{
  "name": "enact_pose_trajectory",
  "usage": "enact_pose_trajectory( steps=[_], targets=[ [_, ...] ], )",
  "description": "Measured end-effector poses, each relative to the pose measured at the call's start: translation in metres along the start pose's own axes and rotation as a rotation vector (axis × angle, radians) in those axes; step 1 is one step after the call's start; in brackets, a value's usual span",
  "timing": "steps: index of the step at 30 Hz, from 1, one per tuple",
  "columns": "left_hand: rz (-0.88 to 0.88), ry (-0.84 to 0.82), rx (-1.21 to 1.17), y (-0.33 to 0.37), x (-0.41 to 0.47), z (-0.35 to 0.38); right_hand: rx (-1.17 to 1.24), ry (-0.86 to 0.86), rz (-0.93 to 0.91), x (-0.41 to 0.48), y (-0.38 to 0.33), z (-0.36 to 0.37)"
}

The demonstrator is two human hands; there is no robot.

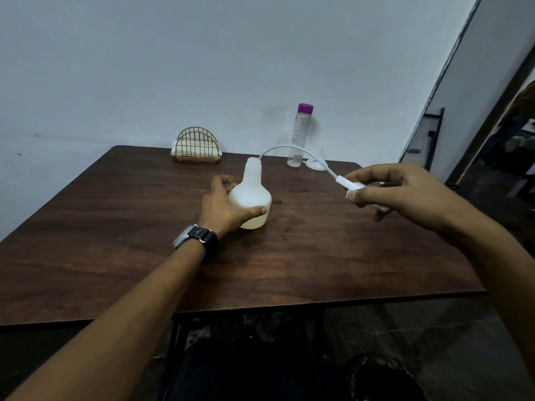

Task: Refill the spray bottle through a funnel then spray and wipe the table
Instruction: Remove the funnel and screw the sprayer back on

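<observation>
At frame centre the left hand (224,205) cups the light, thin-walled, likely squeezable spray bottle (251,198) by its belly, while the right hand (402,191) pinches the spray head (364,195), its limp tube (292,149) still reaching the neck.

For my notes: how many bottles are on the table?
2: the white spray bottle, mid-table, held by the left hand; the purple-capped clear bottle, at the far edge.

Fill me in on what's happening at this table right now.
A person is taking apart a white plastic spray bottle on the dark wooden table. The left hand steadies the bottle's round body, while the right hand holds the white spray head lifted off to the side, its thin dip tube arching back to the open neck. A clear bottle with a purple cap stands behind, near a gold wire napkin holder.
</observation>
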State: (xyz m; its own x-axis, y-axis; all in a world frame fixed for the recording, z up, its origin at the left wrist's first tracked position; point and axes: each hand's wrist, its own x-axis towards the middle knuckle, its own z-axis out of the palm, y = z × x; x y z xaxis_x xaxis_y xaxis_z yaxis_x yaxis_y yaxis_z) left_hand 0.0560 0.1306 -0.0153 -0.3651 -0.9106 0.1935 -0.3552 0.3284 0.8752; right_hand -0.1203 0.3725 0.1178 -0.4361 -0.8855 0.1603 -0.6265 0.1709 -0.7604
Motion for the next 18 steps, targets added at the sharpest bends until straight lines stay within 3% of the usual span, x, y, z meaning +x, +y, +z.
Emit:
enact_pose_trajectory(
  steps=[7,18],
  targets=[
    [0.001,0.005,-0.011,0.000,0.000,0.000,-0.062,-0.063,0.016,0.006,-0.003,0.002],
    [0.000,0.003,-0.024,-0.001,-0.001,-0.001,-0.357,-0.122,-0.086,0.056,-0.059,0.015]
  ],
)
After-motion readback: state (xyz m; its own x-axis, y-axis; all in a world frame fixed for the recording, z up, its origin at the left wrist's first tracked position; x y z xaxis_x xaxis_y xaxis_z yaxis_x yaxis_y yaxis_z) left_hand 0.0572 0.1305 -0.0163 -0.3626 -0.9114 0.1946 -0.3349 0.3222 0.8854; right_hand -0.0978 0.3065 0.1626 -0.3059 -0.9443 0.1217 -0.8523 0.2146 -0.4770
